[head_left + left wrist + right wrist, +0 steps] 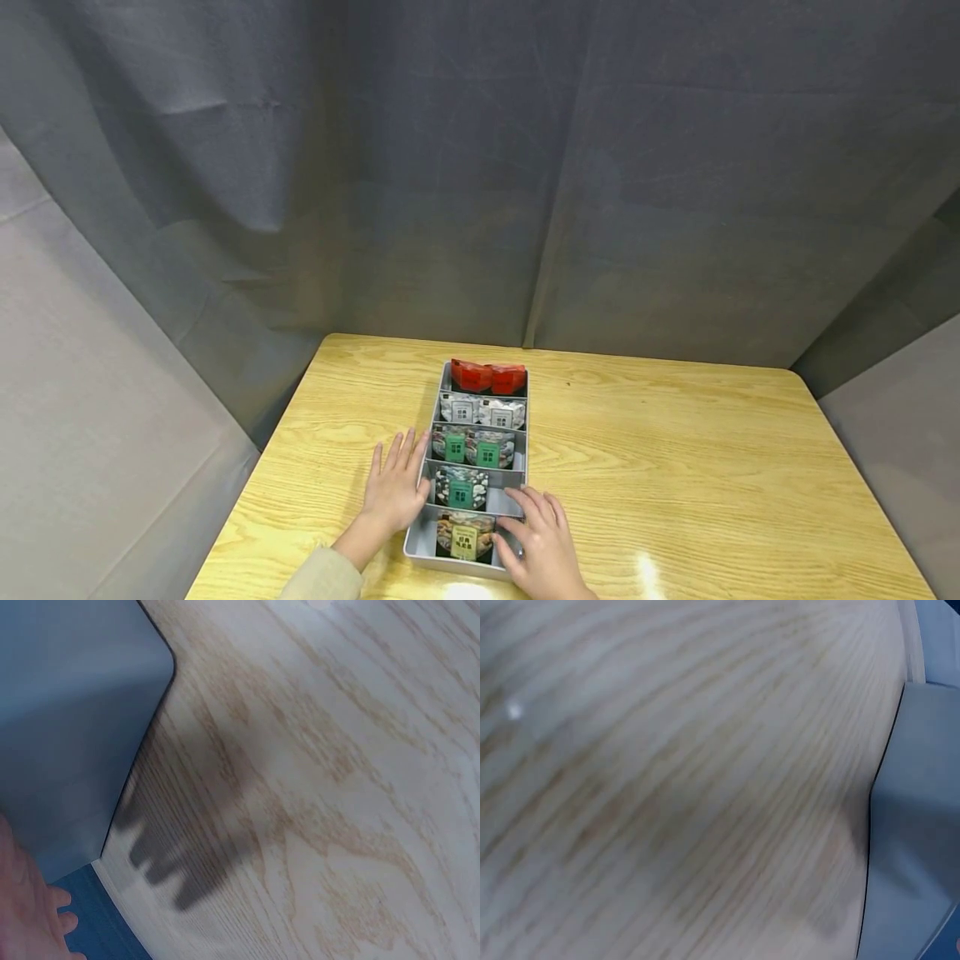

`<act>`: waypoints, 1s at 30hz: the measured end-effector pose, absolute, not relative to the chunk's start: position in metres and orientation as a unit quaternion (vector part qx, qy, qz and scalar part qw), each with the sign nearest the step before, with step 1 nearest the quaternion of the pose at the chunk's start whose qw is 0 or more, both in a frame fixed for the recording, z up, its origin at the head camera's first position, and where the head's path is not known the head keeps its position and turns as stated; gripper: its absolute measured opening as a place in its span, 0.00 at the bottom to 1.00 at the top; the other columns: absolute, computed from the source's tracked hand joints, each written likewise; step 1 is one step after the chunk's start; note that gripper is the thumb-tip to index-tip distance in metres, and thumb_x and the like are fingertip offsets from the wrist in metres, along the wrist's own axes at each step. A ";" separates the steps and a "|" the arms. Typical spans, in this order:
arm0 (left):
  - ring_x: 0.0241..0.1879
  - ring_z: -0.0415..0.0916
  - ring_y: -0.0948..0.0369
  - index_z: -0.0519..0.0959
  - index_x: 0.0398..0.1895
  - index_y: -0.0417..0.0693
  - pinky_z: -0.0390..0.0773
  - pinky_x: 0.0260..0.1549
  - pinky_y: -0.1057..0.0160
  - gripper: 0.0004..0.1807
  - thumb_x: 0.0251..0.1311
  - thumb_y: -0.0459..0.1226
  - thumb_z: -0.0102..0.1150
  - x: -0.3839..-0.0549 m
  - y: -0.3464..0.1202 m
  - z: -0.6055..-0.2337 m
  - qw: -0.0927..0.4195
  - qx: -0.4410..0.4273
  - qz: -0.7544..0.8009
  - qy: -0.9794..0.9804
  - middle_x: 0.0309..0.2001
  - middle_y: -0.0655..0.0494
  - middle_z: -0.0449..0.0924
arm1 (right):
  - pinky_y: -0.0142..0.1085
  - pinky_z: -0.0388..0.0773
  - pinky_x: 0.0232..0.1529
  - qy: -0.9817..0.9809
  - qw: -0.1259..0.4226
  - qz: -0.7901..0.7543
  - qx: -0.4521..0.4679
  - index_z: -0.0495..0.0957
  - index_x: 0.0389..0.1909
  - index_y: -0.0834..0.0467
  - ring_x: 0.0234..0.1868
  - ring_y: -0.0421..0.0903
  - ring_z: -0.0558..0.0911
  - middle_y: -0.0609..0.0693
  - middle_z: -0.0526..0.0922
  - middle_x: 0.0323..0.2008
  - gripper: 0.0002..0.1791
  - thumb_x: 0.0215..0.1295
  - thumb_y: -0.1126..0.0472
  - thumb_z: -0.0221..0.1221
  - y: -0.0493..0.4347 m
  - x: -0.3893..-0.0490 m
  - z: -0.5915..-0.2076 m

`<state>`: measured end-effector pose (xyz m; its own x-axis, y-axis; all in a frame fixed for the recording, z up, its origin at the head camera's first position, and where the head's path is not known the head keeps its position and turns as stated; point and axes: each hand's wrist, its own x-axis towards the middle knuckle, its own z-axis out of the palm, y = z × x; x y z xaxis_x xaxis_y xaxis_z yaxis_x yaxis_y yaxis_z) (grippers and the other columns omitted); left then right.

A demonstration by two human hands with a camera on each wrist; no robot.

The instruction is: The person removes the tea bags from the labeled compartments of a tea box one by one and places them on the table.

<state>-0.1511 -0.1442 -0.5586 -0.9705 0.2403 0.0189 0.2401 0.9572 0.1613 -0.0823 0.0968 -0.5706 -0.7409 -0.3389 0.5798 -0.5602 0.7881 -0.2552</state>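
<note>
A long grey tray (457, 567) with several compartments in a row stands on the table. In its nearest compartment is a pouch with a yellow label (465, 538); behind it a dark pouch with a green label (461, 490). My left hand (394, 493) lies along the tray's left side with straight, spread fingers. Over the right rim reaches my right hand (543, 546), fingers loosely bent, thumb and fingertips close to the right edge of the yellow-label pouch. In the left wrist view, fingers (26, 907) show beside the tray wall (67, 750).
Farther compartments hold two green-label pouches (487, 452), two white pouches (501, 414) and two red pouches (508, 379). The wooden table (675, 467) extends widely to the right. Grey curtains (675, 208) hang behind it.
</note>
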 end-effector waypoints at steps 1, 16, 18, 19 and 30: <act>0.70 0.42 0.49 0.47 0.72 0.52 0.34 0.66 0.45 0.36 0.60 0.47 0.41 -0.151 -0.144 -0.559 0.001 0.121 0.081 0.989 0.71 0.48 0.47 | 0.54 0.62 0.51 -0.911 0.256 0.209 0.246 0.84 0.26 0.50 0.53 0.54 0.72 0.51 0.76 0.49 0.08 0.46 0.52 0.64 0.096 -0.081 -0.571; 0.70 0.42 0.49 0.47 0.72 0.53 0.35 0.66 0.45 0.37 0.60 0.47 0.42 -0.151 -0.144 -0.559 0.003 0.118 0.089 0.989 0.71 0.48 0.48 | 0.51 0.61 0.52 -0.897 0.242 0.258 0.265 0.82 0.29 0.51 0.54 0.55 0.71 0.52 0.76 0.51 0.11 0.44 0.52 0.66 0.083 -0.084 -0.569; 0.69 0.43 0.49 0.48 0.72 0.52 0.36 0.66 0.45 0.37 0.59 0.47 0.42 -0.151 -0.144 -0.559 0.001 0.119 0.089 0.989 0.71 0.47 0.48 | 0.51 0.62 0.52 -0.897 0.240 0.253 0.272 0.82 0.30 0.50 0.54 0.54 0.71 0.52 0.76 0.51 0.11 0.43 0.52 0.66 0.081 -0.085 -0.569; 0.69 0.43 0.49 0.48 0.72 0.52 0.36 0.66 0.45 0.36 0.59 0.47 0.43 -0.151 -0.144 -0.559 0.000 0.119 0.089 0.989 0.70 0.47 0.48 | 0.51 0.62 0.52 -0.897 0.240 0.249 0.275 0.82 0.31 0.50 0.54 0.54 0.71 0.52 0.76 0.51 0.12 0.43 0.52 0.67 0.080 -0.085 -0.568; 0.70 0.42 0.49 0.48 0.72 0.52 0.36 0.66 0.45 0.36 0.60 0.47 0.42 -0.151 -0.145 -0.560 0.005 0.115 0.087 0.989 0.71 0.48 0.47 | 0.53 0.63 0.53 -0.895 0.217 0.278 0.274 0.77 0.26 0.49 0.54 0.54 0.71 0.52 0.76 0.50 0.10 0.44 0.52 0.66 0.068 -0.090 -0.565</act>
<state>-0.1514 -0.1445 -0.5603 -0.9733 0.2293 0.0095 0.2275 0.9582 0.1737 -0.0904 0.0680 -0.5649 -0.7564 -0.3694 0.5399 -0.6104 0.6953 -0.3794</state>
